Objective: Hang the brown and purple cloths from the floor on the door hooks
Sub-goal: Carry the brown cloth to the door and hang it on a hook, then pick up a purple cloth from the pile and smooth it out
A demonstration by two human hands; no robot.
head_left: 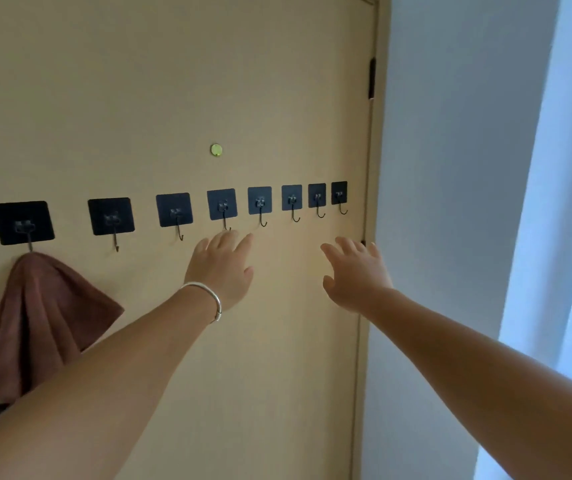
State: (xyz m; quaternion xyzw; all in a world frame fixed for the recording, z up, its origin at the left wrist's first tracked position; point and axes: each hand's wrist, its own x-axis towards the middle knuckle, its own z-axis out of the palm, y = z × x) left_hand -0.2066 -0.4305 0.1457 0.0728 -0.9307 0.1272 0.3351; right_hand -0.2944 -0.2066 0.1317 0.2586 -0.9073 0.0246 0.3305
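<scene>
brown cloth (40, 320): hangs by one bunched bit on the leftmost hook (23, 223), could slip off if bumped
purple cloth: nowhere in view, so not hung yet imo
left hand (222, 271): fingers spread, empty, just under the fourth hook (222, 206), could snag on it
right hand (355, 271): splayed too, holding nothing, near the door (277, 81) edge

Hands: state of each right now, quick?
Left hand: open, fingers straight, holding nothing.
Right hand: open, fingers spread, holding nothing.
</scene>
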